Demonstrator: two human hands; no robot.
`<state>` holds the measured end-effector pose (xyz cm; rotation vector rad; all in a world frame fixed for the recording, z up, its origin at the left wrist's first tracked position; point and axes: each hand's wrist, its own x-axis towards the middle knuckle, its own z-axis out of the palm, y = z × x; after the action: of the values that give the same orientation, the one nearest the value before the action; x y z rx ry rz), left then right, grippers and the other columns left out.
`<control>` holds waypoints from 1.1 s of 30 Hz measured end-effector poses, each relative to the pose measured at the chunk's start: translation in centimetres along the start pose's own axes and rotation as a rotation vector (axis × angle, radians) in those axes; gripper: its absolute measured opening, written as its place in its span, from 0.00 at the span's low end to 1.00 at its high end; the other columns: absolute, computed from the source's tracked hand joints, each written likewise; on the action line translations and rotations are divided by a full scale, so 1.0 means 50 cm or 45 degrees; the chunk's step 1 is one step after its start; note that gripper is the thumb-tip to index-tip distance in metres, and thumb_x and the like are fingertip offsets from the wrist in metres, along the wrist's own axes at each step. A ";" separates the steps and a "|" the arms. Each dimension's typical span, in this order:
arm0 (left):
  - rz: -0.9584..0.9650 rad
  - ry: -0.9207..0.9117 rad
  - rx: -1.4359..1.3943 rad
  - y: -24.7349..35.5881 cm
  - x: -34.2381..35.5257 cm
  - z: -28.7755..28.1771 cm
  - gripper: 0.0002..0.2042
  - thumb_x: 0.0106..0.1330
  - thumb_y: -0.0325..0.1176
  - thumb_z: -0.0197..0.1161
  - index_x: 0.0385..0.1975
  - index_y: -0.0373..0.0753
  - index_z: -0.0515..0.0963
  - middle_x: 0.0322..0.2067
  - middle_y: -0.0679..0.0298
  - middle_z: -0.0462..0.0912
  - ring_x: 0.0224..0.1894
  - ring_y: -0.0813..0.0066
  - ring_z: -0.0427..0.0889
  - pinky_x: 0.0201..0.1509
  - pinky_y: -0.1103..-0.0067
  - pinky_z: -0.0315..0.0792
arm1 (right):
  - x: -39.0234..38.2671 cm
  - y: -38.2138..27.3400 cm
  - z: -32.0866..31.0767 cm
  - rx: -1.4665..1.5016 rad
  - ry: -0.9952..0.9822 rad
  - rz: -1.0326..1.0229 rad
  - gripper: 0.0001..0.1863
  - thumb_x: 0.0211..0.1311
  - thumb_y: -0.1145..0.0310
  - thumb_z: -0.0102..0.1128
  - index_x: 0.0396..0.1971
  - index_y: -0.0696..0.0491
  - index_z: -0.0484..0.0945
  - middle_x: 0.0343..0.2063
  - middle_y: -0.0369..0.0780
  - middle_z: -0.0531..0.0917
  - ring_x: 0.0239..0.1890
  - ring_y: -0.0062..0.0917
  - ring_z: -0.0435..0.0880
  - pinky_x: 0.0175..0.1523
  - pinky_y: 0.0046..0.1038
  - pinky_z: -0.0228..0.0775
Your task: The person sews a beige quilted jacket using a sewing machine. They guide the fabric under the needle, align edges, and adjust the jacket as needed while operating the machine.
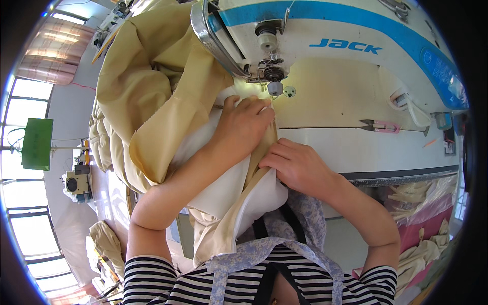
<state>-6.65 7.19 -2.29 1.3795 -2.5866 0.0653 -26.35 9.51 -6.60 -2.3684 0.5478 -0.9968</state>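
Note:
Tan fabric lies in a large gathered heap at the left of the sewing machine and runs down toward my lap. White fabric shows with it under my left arm. My left hand rests on the cloth just in front of the needle area, its fingers bent and gripping the tan fabric. Lower and to the right, my right hand pinches the folded tan edge between thumb and fingers. The cloth beneath my left fingers is hidden.
Pink-handled thread snips lie on the machine bed at the right. A ruler strip runs along the table's front edge. Clear plastic with pale cloth sits at the lower right. A green box-shaped thing hangs by the windows at left.

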 end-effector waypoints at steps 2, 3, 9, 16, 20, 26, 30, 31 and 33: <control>0.022 0.013 0.047 -0.014 0.005 0.006 0.06 0.65 0.26 0.62 0.41 0.40 0.79 0.52 0.64 0.83 0.53 0.62 0.80 0.62 0.59 0.66 | 0.013 0.006 0.003 -0.014 0.004 0.004 0.14 0.43 0.79 0.64 0.33 0.50 0.81 0.30 0.35 0.78 0.35 0.32 0.80 0.39 0.31 0.78; 0.044 0.041 0.054 -0.020 0.007 0.009 0.06 0.65 0.26 0.63 0.40 0.40 0.79 0.52 0.64 0.83 0.53 0.62 0.81 0.62 0.59 0.66 | 0.019 0.008 0.005 -0.017 0.010 0.004 0.13 0.44 0.80 0.64 0.33 0.50 0.81 0.30 0.35 0.78 0.36 0.32 0.80 0.39 0.32 0.78; 0.127 0.125 0.081 -0.052 0.011 0.025 0.08 0.59 0.27 0.60 0.37 0.42 0.78 0.45 0.61 0.80 0.51 0.64 0.81 0.65 0.58 0.65 | 0.046 0.024 0.025 -0.032 0.053 0.035 0.11 0.48 0.78 0.65 0.34 0.51 0.81 0.31 0.36 0.79 0.37 0.33 0.80 0.41 0.34 0.78; 0.091 0.101 0.018 -0.052 0.004 -0.003 0.14 0.62 0.26 0.65 0.48 0.38 0.81 0.48 0.56 0.82 0.59 0.57 0.78 0.70 0.59 0.67 | 0.052 0.001 0.004 -0.049 -0.012 0.035 0.12 0.50 0.78 0.61 0.37 0.53 0.82 0.35 0.37 0.80 0.40 0.33 0.80 0.48 0.34 0.77; -0.052 0.287 -0.327 -0.023 -0.084 -0.075 0.12 0.67 0.23 0.63 0.49 0.34 0.82 0.53 0.54 0.82 0.62 0.56 0.78 0.65 0.67 0.72 | 0.041 -0.054 -0.020 0.106 -0.088 -0.284 0.14 0.51 0.76 0.63 0.40 0.52 0.83 0.34 0.34 0.81 0.40 0.31 0.81 0.52 0.34 0.76; -0.649 0.592 -0.210 0.030 -0.413 -0.164 0.03 0.68 0.23 0.60 0.37 0.33 0.81 0.21 0.63 0.79 0.18 0.74 0.73 0.25 0.77 0.68 | 0.033 -0.142 -0.036 -0.075 -0.336 -0.540 0.11 0.57 0.69 0.64 0.41 0.52 0.84 0.30 0.34 0.82 0.35 0.27 0.82 0.45 0.30 0.78; -1.569 -0.017 -0.254 0.008 -0.590 -0.144 0.34 0.65 0.35 0.71 0.68 0.46 0.60 0.31 0.54 0.87 0.32 0.61 0.88 0.36 0.71 0.79 | -0.024 -0.096 -0.158 -0.098 -0.303 -0.377 0.08 0.55 0.68 0.66 0.36 0.50 0.85 0.31 0.36 0.85 0.37 0.30 0.86 0.47 0.30 0.81; -1.437 0.066 -0.347 0.001 -0.607 -0.122 0.38 0.63 0.36 0.72 0.70 0.46 0.57 0.35 0.51 0.87 0.35 0.57 0.88 0.38 0.69 0.80 | -0.049 -0.084 -0.188 -0.068 -0.325 -0.234 0.08 0.55 0.68 0.65 0.36 0.51 0.85 0.34 0.38 0.87 0.41 0.33 0.87 0.52 0.33 0.81; -1.380 0.163 -0.449 -0.013 -0.610 -0.076 0.46 0.60 0.38 0.75 0.74 0.47 0.51 0.42 0.46 0.86 0.43 0.50 0.88 0.42 0.65 0.81 | -0.092 -0.064 -0.223 -0.013 -0.382 -0.013 0.09 0.56 0.69 0.65 0.36 0.53 0.84 0.39 0.40 0.88 0.45 0.36 0.88 0.58 0.39 0.80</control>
<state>10.98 32.23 -4.85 2.2669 -1.3597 -0.4204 -37.09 11.19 -0.47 -2.4707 0.4271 -0.6250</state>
